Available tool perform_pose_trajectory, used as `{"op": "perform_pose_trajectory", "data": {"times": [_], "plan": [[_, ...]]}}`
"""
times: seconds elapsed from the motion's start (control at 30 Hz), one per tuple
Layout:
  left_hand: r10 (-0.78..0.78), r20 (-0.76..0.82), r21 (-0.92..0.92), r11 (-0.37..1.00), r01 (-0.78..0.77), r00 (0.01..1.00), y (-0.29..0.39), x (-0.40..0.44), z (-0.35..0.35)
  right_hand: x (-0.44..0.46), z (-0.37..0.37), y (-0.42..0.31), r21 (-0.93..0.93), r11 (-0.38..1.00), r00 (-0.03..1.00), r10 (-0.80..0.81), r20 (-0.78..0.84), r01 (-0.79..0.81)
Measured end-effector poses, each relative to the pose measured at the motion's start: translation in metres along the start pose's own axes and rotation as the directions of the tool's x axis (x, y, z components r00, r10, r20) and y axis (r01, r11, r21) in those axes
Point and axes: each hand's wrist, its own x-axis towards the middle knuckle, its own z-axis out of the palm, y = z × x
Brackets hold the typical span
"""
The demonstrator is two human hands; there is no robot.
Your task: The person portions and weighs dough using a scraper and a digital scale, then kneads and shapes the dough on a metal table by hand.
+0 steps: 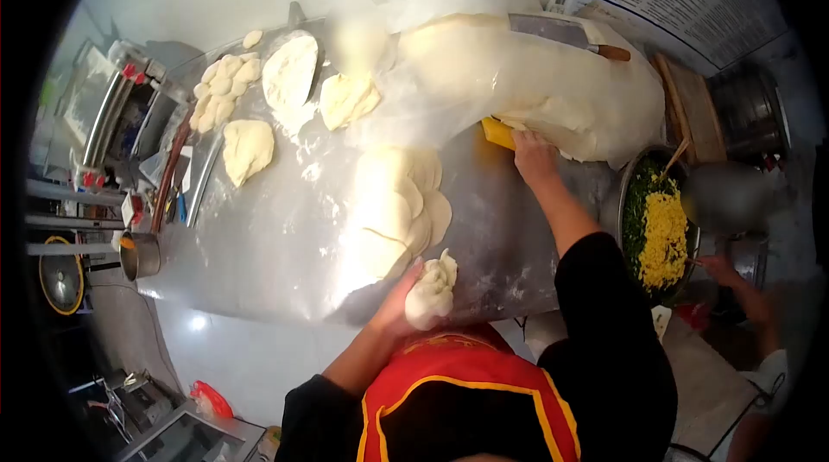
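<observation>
My left hand (399, 302) is closed around a lump of dough (430, 294) near the table's front edge. Farther back, my right hand (535, 157) grips a yellow dough scraper (498, 132). Its blade is at the near edge of a big mass of dough (553, 123), mostly covered by a clear plastic sheet (449, 56). Between my hands, to the left, lies an overlapping stack of flat dough rounds (401, 203). I cannot tell whether the scraper is cutting into the dough.
Small dough pieces (226, 82) and a larger dough lump (248, 151) lie on the metal table (268, 246). A knife (613, 53) rests on the plastic. Right of the table, another person's hand (718, 270) is by a bowl of chopped greens and yellow bits (663, 237).
</observation>
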Motion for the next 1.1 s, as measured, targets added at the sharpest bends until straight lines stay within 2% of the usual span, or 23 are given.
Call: {"op": "perform_pose_trajectory", "data": {"times": [0.1,0.13,0.23,0.3,0.33,0.37,0.43,0.47,0.53,0.6,0.7,0.73,0.83,0.9,0.93,1.03,1.07,1.1], "plan": [[-0.076,0.022,-0.033,0.996,0.077,0.997,0.02,0.011,-0.003,0.019,0.013,0.013,0.009,1.0,1.0,-0.004,0.003,0.004],[-0.026,0.218,-0.16,0.985,0.063,0.976,0.019,0.023,-0.019,0.022,0.016,0.015,0.031,0.999,1.0,-0.016,-0.014,0.016],[-0.029,0.335,-0.079,0.995,0.059,0.942,0.033,0.032,-0.013,0.016,-0.023,0.012,0.092,0.988,0.969,0.101,0.224,-0.124],[-0.025,0.267,-0.07,0.997,0.046,0.963,0.039,0.031,-0.002,-0.022,-0.026,0.01,0.149,0.989,0.998,-0.032,0.061,0.022],[-0.021,0.236,-0.069,0.997,0.038,0.972,0.041,0.033,0.002,-0.041,-0.038,-0.005,0.187,0.982,0.995,-0.002,0.098,-0.017],[-0.043,0.28,-0.08,0.995,0.067,0.959,0.043,0.038,0.003,-0.049,-0.048,-0.02,0.223,0.973,0.99,0.026,0.136,-0.057],[-0.098,0.351,-0.086,0.987,0.137,0.931,0.045,0.045,-0.001,-0.042,-0.046,-0.042,0.235,0.972,0.996,-0.013,0.088,-0.008],[-0.112,0.265,-0.049,0.99,0.129,0.958,0.045,0.047,0.003,-0.037,-0.043,-0.054,0.243,0.97,0.998,-0.031,0.061,0.015],[-0.104,0.102,0.027,0.994,0.101,0.989,0.047,0.058,0.021,0.001,-0.001,-0.059,0.113,0.992,0.997,0.042,0.071,-0.05],[-0.085,0.143,-0.037,0.995,0.091,0.986,0.054,0.068,0.035,0.059,-0.002,-0.059,0.053,0.992,0.937,0.093,0.337,-0.117],[0.008,0.21,-0.056,0.998,0.004,0.978,0.063,0.095,0.039,0.08,0.023,-0.051,0.223,0.963,0.985,0.128,0.113,-0.151],[0.055,0.24,-0.049,0.998,-0.045,0.969,0.069,0.11,0.042,0.083,0.02,-0.045,0.216,0.966,0.981,0.106,0.162,-0.14],[0.263,-0.078,0.045,0.965,-0.26,0.962,0.09,0.144,0.065,0.088,-0.018,-0.027,0.216,0.966,0.95,0.069,0.304,-0.139],[0.345,-0.107,0.062,0.938,-0.34,0.933,0.11,0.155,0.07,0.067,-0.078,-0.024,0.239,0.952,0.903,0.073,0.424,-0.189],[0.381,-0.122,0.068,0.924,-0.375,0.917,0.117,0.161,0.071,0.045,-0.1,-0.022,0.255,0.932,0.903,0.14,0.406,-0.259],[0.584,-0.168,0.4,0.777,-0.486,0.794,0.128,0.199,0.079,-0.038,-0.156,-0.021,0.345,0.793,0.842,0.358,0.405,-0.503],[0.758,-0.02,0.77,0.428,-0.473,0.652,0.13,0.219,0.079,-0.066,-0.163,-0.023,0.329,0.74,0.79,0.432,0.435,-0.587],[0.814,0.111,0.881,0.184,-0.435,0.57,0.13,0.238,0.084,-0.093,-0.169,-0.025,0.312,0.677,0.729,0.503,0.464,-0.666]]}}
